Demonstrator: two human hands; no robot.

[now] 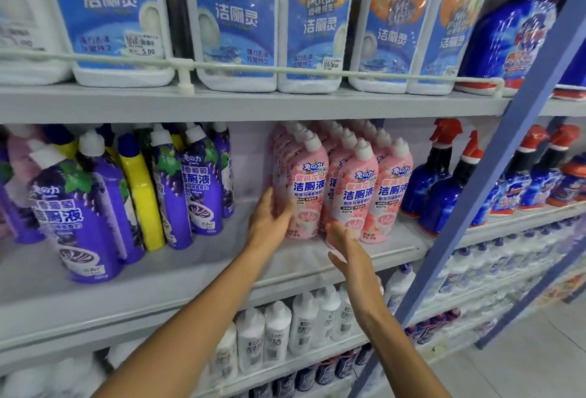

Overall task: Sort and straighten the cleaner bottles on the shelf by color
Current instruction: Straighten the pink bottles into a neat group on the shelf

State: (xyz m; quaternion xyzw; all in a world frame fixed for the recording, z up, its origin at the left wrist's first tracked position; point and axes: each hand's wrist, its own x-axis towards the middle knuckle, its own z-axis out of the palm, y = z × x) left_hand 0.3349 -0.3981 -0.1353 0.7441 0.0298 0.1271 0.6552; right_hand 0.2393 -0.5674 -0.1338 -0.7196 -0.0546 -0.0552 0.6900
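Shelf: we see the pink bottles (342, 188) packed upright in rows, right of centre on the middle shelf (190, 270), white caps up and labels facing out.
Left hand (269, 220): laid against the left side of the front-left pink bottle (309, 188). The grip is apart, with fingers fairly straight along the bottle wall. Its outline is blurred.
Right hand (348, 248): palm turned inward, thumb out, grip apart and holding nothing. The fingertips are at the foot of the front middle pink bottle; we cannot tell if they touch it.
Purple bottles (79, 207): on the left of the same shelf, well apart from the pink group across a stretch of bare shelf. Several lean at different angles, and the nearest one tilts hard to the left.
Yellow bottle (142, 194): one alone, blue cap, wedged among the purple ones and leaning with them.
Blue spray bottles (444, 181): red triggers, just to the right of the pink group.
Above: white jugs (237, 32) with blue labels behind a rail.
Below: white bottles (304, 324) in a row.
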